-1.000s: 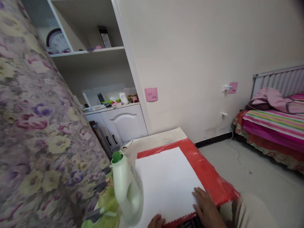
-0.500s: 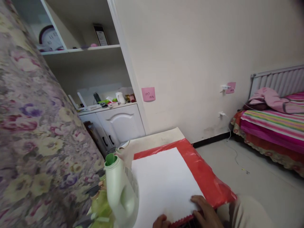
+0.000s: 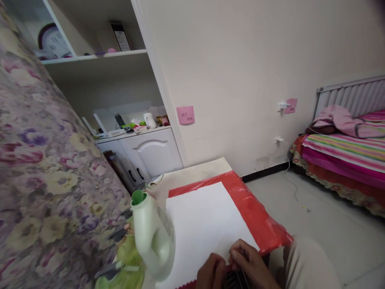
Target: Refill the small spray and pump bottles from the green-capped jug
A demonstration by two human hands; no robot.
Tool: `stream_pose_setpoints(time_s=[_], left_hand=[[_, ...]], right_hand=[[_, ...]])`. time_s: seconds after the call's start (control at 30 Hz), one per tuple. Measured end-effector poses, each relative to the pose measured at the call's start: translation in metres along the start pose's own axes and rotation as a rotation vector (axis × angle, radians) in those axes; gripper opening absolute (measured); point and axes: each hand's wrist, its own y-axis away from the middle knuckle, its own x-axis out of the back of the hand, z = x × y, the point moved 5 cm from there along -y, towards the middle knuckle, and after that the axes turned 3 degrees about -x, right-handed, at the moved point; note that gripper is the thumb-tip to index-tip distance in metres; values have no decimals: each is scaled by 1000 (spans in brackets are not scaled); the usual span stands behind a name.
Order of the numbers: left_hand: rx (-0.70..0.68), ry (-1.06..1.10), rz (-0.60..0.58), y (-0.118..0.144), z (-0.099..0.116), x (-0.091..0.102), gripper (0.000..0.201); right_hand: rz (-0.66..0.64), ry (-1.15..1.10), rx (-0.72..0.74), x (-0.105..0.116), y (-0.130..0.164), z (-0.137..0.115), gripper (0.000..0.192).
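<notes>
My left hand (image 3: 211, 271) and my right hand (image 3: 250, 261) are close together at the near edge of a white sheet (image 3: 207, 218). The fingers of both are curled in and pinched; whatever they hold is too small or hidden to make out. Below and between them a dark, ribbed thing (image 3: 236, 279) partly shows. A dark red zigzag edge (image 3: 187, 285) runs along the sheet's near side. The sheet lies on a shiny red covering (image 3: 255, 212) spread over the table (image 3: 204, 168).
A pale green jug (image 3: 150, 237) without a cap stands left of the sheet, beside yellow-green spray bottles (image 3: 128, 257). A floral curtain (image 3: 51, 180) hangs at the left. White cupboards (image 3: 150, 154) and a wall are behind; a bed (image 3: 345, 156) is at the right.
My hands have come together from apart, the fingers now curled in. The right hand has moved left and off the sheet's right side. The view has shifted slightly.
</notes>
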Motion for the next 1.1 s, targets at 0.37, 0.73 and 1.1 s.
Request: stream_pose_setpoints(time_s=[0.37, 0.73, 1.1], left_hand=[[68, 237, 156, -27, 92, 64, 61], [122, 245, 203, -50, 85, 100, 76], [187, 172, 202, -58, 64, 100, 84]], right_hand=[[-42, 94, 84, -24, -17, -118, 74], [-62, 102, 55, -45, -46, -133, 84], [-16, 164, 15, -43, -55, -121, 83]])
